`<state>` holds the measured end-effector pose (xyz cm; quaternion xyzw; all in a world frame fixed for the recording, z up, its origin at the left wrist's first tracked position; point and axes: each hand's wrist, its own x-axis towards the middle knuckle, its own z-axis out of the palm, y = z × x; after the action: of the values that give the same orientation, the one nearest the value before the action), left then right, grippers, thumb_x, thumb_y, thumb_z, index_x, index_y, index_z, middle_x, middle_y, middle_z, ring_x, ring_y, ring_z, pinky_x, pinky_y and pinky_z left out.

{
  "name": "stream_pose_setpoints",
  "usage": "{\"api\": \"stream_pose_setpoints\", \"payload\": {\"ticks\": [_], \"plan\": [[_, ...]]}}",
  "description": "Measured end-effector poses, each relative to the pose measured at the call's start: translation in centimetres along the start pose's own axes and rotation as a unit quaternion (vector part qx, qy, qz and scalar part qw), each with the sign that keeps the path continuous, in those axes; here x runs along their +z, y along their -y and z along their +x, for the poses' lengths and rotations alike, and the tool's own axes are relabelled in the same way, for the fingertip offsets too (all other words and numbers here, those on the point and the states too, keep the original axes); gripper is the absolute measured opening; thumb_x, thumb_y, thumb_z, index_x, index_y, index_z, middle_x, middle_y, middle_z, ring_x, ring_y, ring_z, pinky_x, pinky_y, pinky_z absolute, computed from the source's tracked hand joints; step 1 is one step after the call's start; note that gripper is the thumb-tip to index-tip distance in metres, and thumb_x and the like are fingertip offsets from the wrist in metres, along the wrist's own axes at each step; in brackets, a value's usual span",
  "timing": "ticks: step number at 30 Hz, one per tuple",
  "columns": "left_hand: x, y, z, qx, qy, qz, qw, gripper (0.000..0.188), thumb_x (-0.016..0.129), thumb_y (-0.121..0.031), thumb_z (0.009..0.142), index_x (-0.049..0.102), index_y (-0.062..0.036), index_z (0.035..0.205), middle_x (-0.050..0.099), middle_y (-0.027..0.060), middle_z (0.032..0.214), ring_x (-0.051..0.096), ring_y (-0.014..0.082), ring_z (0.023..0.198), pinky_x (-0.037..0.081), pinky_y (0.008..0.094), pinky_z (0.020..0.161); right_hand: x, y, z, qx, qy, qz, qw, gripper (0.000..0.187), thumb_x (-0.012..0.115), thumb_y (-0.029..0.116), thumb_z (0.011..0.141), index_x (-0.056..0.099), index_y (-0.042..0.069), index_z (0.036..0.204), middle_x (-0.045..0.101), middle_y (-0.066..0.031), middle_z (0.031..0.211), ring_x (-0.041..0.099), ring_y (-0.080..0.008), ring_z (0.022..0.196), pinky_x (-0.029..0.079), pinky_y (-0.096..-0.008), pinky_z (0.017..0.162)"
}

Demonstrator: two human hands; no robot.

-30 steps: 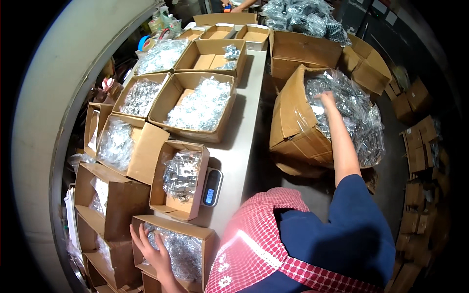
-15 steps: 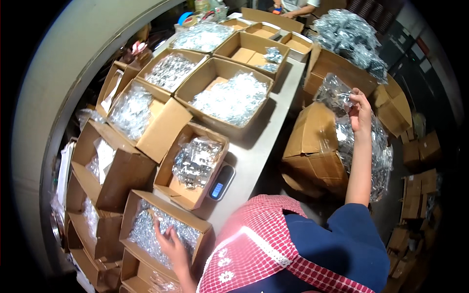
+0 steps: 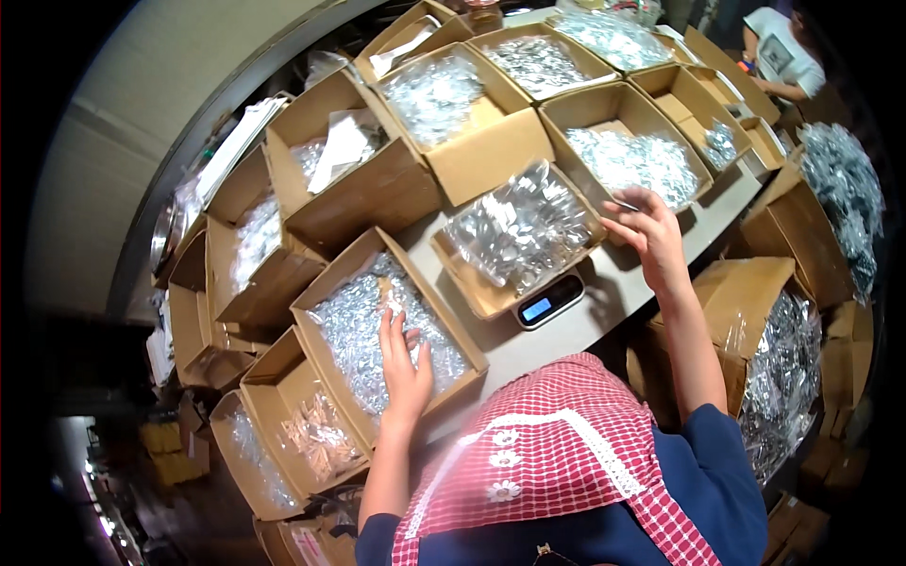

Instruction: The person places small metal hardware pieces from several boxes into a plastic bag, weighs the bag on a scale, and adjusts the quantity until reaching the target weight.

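My left hand (image 3: 406,373) is open, fingers spread, over a cardboard box (image 3: 444,311) of small clear packets (image 3: 354,316). Whether its fingertips touch them I cannot tell. At the right edge of another cardboard box (image 3: 486,304) hovers my right hand (image 3: 651,236), fingers apart and bent, with no bag visible in it. That box sits on a small digital scale (image 3: 550,302) with a lit display. Clear plastic bags of shiny metal parts (image 3: 524,222) heap above its rim.
Open boxes of clear packets line the table's far side, one holding a bright heap (image 3: 632,160). A carton of filled bags (image 3: 779,377) stands at the right. Copper-coloured pieces (image 3: 321,429) lie in a box at lower left. A person (image 3: 783,52) is at the far right.
My right hand has come from the carton at the right to the box on the scale, and the clear bag has left its fingers. My view has swung left; my left hand stays over the packets.
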<state>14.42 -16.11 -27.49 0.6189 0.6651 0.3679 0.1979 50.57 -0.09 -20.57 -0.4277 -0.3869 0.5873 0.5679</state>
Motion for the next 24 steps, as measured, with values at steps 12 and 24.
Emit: {"api": "stream_pose_setpoints", "payload": {"ticks": [12, 24], "plan": [[-0.4, 0.5, 1.4, -0.073, -0.026, -0.159, 0.984, 0.042, 0.053, 0.001, 0.089, 0.047, 0.0010, 0.131, 0.046, 0.0167, 0.137, 0.063, 0.0229, 0.106, 0.051, 0.0311, 0.087, -9.1, -6.2, -4.4, 0.050, -0.151, -0.061, 0.985, 0.036, 0.060, 0.002, 0.087, 0.051, -0.001, 0.121, 0.057, -0.0123, 0.116, 0.064, -0.0218, 0.097, 0.053, -0.0324, 0.084], [-0.9, -3.4, 5.8, -0.028, -0.007, -0.186, 0.982, 0.044, 0.055, -0.005, 0.092, 0.045, -0.0008, 0.135, 0.052, 0.0129, 0.130, 0.057, 0.0202, 0.114, 0.047, 0.0315, 0.094, -9.4, -7.1, -5.0, 0.100, -0.149, -0.063, 0.982, 0.038, 0.058, 0.015, 0.094, 0.047, -0.002, 0.126, 0.057, -0.0111, 0.118, 0.064, -0.0195, 0.095, 0.053, -0.0326, 0.084]]}}
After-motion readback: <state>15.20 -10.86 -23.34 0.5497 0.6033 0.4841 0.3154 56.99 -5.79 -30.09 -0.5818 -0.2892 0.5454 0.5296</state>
